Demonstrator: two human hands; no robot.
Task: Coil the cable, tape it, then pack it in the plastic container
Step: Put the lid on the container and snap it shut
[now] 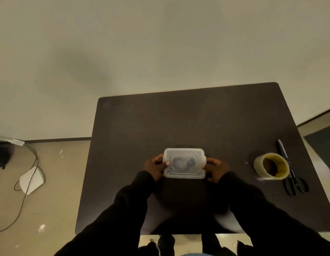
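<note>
A small translucent plastic container (184,163) with its lid on sits in the middle of the dark table (188,122). Through the lid a dark coiled cable (182,162) shows faintly inside. My left hand (155,166) grips the container's left side, thumb resting on the lid. On the opposite side my right hand (214,169) holds the right edge. Both arms wear black sleeves. A roll of clear tape (271,166) lies on the table to the right.
Black scissors (295,183) lie just right of the tape, with a dark pen-like tool (281,148) behind them. On the floor at left are a white device (31,180) and a trailing cable (29,185). A wall stands behind the table.
</note>
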